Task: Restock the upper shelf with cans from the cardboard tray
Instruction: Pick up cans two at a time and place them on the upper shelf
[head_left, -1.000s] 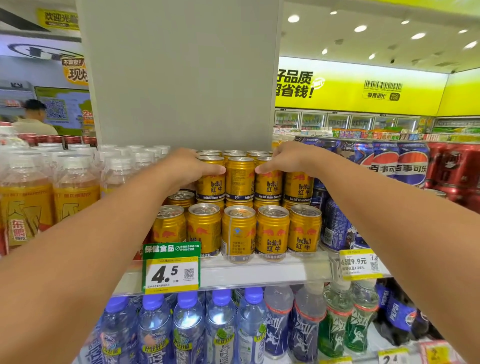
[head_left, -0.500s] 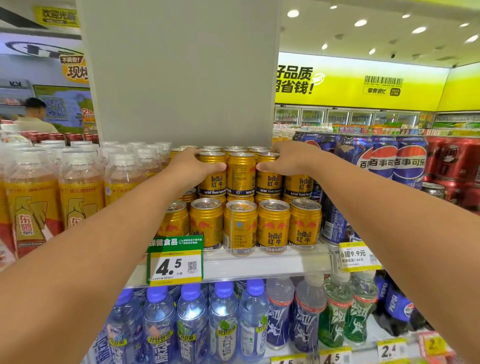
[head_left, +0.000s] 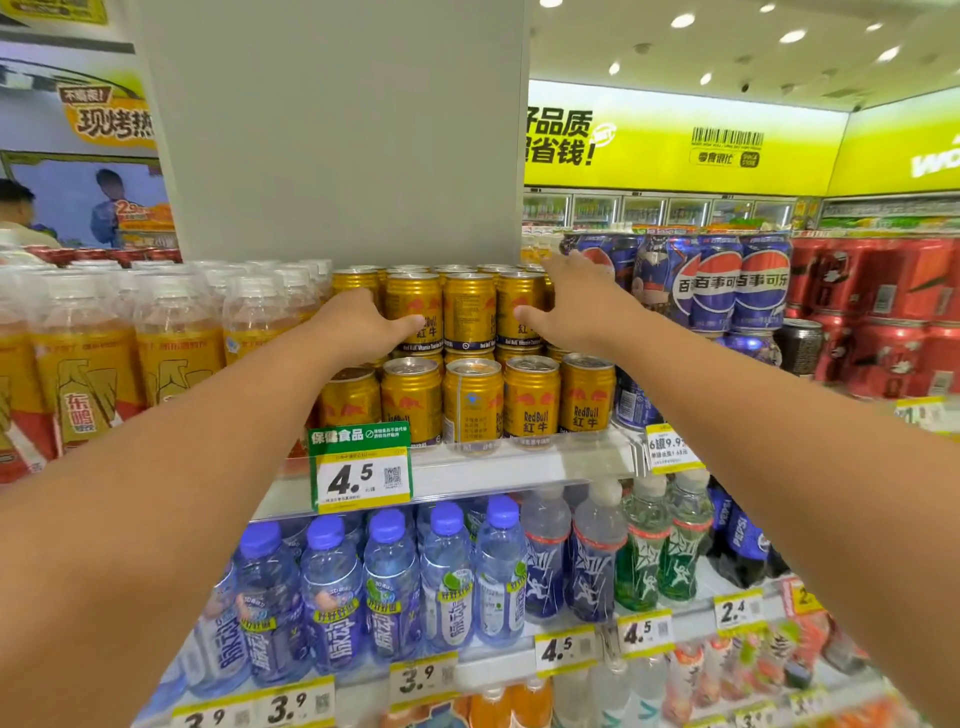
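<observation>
Gold Red Bull cans (head_left: 470, 312) stand two layers high on the upper shelf (head_left: 519, 470); the front lower row (head_left: 530, 397) lines the shelf lip. My left hand (head_left: 358, 327) curls round the left end of the top layer, thumb across a can's front. At the layer's right end rests my right hand (head_left: 576, 306), fingers spread along the side and thumb on a can's face. The cardboard tray is out of view.
A grey pillar (head_left: 337, 130) rises directly behind the cans. Yellow drink bottles (head_left: 104, 364) crowd the left, Pepsi cans (head_left: 727, 286) and red cans (head_left: 883, 312) the right. A green 4.5 price tag (head_left: 358, 467) hangs on the shelf lip. Blue-capped bottles (head_left: 389, 587) fill the shelf below.
Both hands slid outward along the top layer of cans. My right hand opened and its fingers spread toward the right rear. The view moved closer.
</observation>
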